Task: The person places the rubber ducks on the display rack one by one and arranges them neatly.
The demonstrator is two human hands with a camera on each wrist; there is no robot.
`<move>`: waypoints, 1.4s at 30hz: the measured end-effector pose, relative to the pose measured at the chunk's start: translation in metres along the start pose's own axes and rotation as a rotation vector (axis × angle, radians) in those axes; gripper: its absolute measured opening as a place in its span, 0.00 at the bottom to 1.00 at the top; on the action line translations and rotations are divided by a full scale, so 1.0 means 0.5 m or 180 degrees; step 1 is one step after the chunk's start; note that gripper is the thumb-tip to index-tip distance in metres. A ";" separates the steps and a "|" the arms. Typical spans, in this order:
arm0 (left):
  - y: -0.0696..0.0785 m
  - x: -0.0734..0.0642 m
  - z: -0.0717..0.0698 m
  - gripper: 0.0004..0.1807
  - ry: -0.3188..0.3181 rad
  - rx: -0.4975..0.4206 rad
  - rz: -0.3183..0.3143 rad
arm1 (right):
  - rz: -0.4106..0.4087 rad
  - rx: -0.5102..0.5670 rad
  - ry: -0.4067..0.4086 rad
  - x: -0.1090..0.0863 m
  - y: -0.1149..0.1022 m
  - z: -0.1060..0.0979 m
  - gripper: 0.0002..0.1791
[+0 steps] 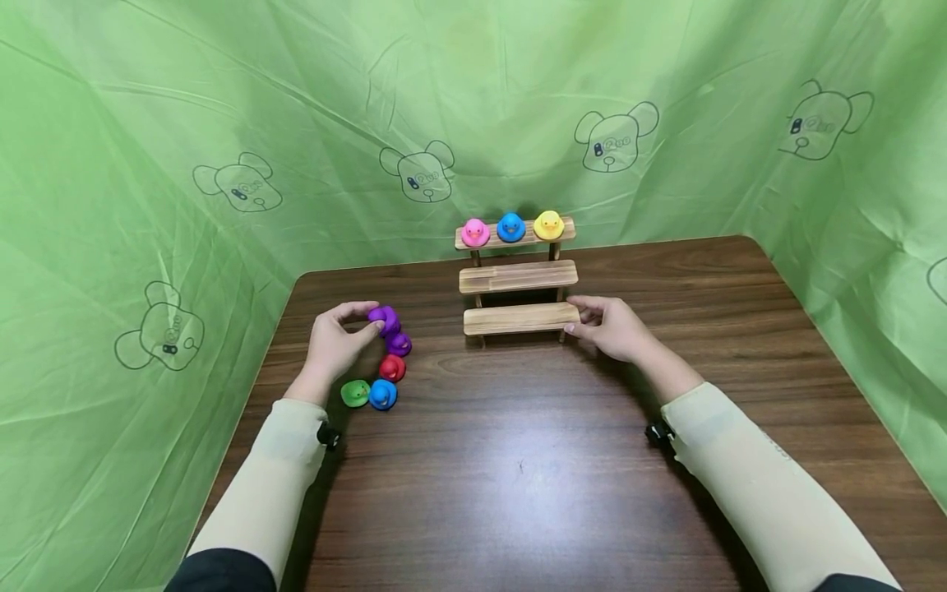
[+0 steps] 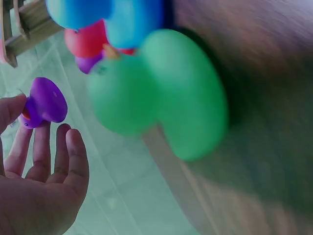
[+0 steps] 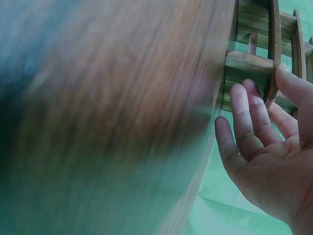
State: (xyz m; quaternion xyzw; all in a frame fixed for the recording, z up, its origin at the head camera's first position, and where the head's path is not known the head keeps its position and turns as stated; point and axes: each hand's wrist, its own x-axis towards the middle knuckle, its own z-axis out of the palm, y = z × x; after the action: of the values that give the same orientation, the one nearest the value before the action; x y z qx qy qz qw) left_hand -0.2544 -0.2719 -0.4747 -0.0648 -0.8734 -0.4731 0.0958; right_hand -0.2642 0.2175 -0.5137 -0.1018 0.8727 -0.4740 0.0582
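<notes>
Head view: pinching a small, rounded purple rubber-looking duck [image 1: 386, 317] between the thumb and fingers of the left hand [image 1: 331, 349], over the left part of a dark brown wood-grain table [image 1: 547, 510]. Overlapping a second small purple duck [image 1: 400, 344] from above, yet showing a gap from it in the left wrist view. Spreading the other left fingers loosely, curving slightly upward. Seeing a small red duck [image 1: 393, 367] lying just beyond a small blue duck [image 1: 383, 395], with a small green duck [image 1: 355, 393] sitting just beside the blue one, nearer the left forearm. Pinching the right end of the lowest tier of a three-tiered, stepped rack of light striped wood [image 1: 518, 277] with the right hand [image 1: 610, 329], setting the thumb against the edge and fanning the fingers behind and below. Lining up on the rack's top tier, from left to right: a pink duck [image 1: 475, 233], a bright blue duck [image 1: 511, 228] and a yellow duck [image 1: 549, 225]. Hanging behind the table: a creased green cloth [image 1: 503, 82] with outlined animal heads
</notes>
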 end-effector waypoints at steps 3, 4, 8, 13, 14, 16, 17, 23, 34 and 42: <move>0.020 0.008 0.017 0.19 0.0030 -0.0045 0.0038 | -0.0005 -0.0039 0.0009 0.000 0.002 0.001 0.31; 0.028 0.011 0.023 0.19 0.0039 -0.0083 0.0046 | -0.0007 -0.0047 0.0013 0.001 0.003 0.001 0.31; 0.056 0.023 0.047 0.20 0.0042 -0.0266 0.0096 | -0.0020 -0.0052 0.0026 0.001 0.004 0.002 0.31; 0.092 0.038 0.076 0.21 0.0031 -0.0362 0.0133 | -0.0026 -0.0056 0.0036 0.000 0.002 0.003 0.31; 0.100 0.041 0.083 0.21 0.0028 -0.0358 0.0142 | -0.0021 -0.0058 0.0038 0.000 0.002 0.003 0.31; 0.116 0.046 0.095 0.21 0.0030 -0.0372 0.0166 | -0.0016 -0.0062 0.0032 0.000 0.003 0.003 0.31; 0.125 0.048 0.102 0.21 0.0030 -0.0382 0.0176 | -0.0014 -0.0063 0.0031 0.000 0.003 0.002 0.31; 0.169 0.067 0.148 0.20 0.0032 -0.0432 0.0368 | -0.0010 -0.0037 0.0028 -0.002 0.000 0.000 0.31; 0.227 0.088 0.235 0.19 -0.0052 -0.0498 0.0455 | -0.0026 -0.0026 0.0005 0.001 0.005 0.000 0.32; 0.255 0.102 0.299 0.18 -0.0148 -0.0577 0.0480 | -0.0044 -0.0097 0.0004 0.006 0.011 0.000 0.32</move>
State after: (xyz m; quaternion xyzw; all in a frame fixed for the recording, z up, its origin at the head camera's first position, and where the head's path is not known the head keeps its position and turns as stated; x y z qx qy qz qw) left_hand -0.2937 -0.0759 -0.4393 -0.1497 -0.8216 -0.5400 0.1046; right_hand -0.2676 0.2196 -0.5185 -0.1084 0.8791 -0.4610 0.0529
